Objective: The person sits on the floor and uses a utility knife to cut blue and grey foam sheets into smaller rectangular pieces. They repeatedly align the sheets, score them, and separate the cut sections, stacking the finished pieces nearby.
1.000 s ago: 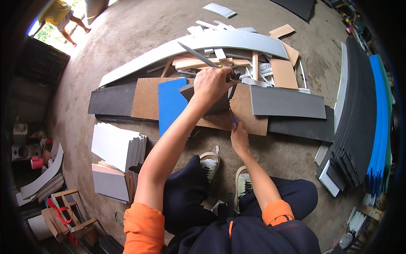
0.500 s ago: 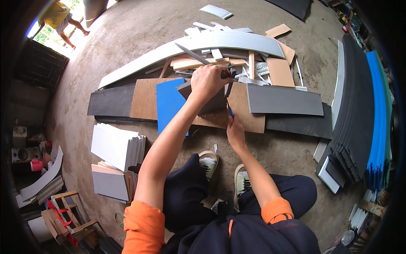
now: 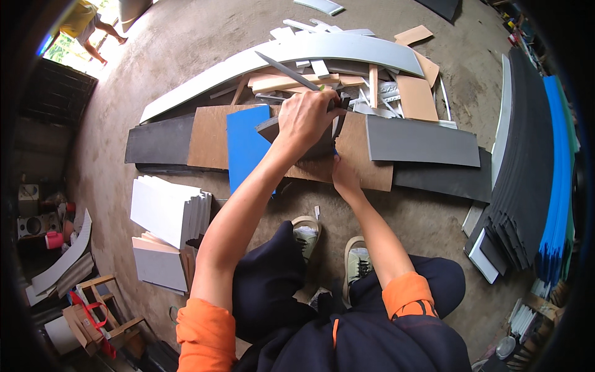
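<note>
My left hand (image 3: 304, 121) is closed at the top edge of a dark grey foam block (image 3: 319, 149), its fingertips by a thin black strip (image 3: 341, 115). Past its knuckles a pointed grey strip (image 3: 286, 69) juts away to the far left; what supports it is hidden. Close below, my right hand (image 3: 346, 173) is closed around a blue-handled tool (image 3: 336, 152) held against the block's right side. Only a bit of blue shows now, and the blade end is not clear. Under the block lies a brown board (image 3: 365, 142), with a blue sheet (image 3: 248, 146) to the left.
A grey panel (image 3: 421, 141) lies at the board's right. Beyond are a long white curved strip (image 3: 322, 51) and scattered offcuts (image 3: 417, 98). White sheets (image 3: 162, 208) are stacked at left. Black sheets (image 3: 520, 167) and blue sheets (image 3: 558, 180) stand right. A person (image 3: 87, 25) is at the doorway.
My right hand has drawn slightly nearer the block, and less of the blue handle shows. The left hand keeps its hold. The whole view has shifted a little.
</note>
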The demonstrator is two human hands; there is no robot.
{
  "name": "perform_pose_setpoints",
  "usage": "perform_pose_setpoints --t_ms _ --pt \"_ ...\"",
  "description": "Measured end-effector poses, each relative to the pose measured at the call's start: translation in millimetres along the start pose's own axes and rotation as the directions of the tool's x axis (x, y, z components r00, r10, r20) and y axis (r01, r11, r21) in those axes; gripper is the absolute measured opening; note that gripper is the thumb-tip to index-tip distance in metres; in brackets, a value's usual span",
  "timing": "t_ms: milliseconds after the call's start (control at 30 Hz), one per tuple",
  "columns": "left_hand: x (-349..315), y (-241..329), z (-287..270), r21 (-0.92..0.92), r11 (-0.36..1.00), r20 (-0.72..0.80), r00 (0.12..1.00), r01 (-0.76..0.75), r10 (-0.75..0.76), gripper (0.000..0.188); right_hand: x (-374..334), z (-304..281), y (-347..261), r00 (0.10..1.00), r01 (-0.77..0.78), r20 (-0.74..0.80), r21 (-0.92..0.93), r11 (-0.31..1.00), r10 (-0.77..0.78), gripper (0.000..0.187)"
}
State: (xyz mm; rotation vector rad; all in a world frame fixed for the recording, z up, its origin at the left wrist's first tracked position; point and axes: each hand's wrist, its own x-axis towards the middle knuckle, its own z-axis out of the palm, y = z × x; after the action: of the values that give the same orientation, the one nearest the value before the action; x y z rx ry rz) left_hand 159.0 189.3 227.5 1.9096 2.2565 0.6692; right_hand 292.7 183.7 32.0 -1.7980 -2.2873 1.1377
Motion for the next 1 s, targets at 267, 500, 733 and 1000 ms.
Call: perform_pose_setpoints --t_ms 267,500,733,1000 --pt "3.1 -3.5 0.2 0.000 1.000 0.005 1.000 0.008 -0.008 0.028 3.7 11.4 -0.8 0.989 -0.134 0.054 -0.030 0.990 0.136 0.040" --pt "5.6 -4.5 4.4 0.074 0.997 -0.009 0.999 0.033 -0.033 0.030 -23.9 23.5 11.5 0.997 -0.057 0.046 0.009 0.998 0.057 0.038" --pt "3.1 2.3 7.2 0.067 0.997 -0.021 0.999 0.033 -0.032 0.029 -54.8 34.2 41.6 1.000 0.011 -0.003 -0.044 0.999 -0.011 0.036" --pt "-7.1 -26.8 -14.0 0.035 0.996 -0.105 0.991 0.082 -0.078 0.032 -70.1 11.3 38.2 0.996 -0.023 -0.089 -0.039 0.999 0.020 0.033"
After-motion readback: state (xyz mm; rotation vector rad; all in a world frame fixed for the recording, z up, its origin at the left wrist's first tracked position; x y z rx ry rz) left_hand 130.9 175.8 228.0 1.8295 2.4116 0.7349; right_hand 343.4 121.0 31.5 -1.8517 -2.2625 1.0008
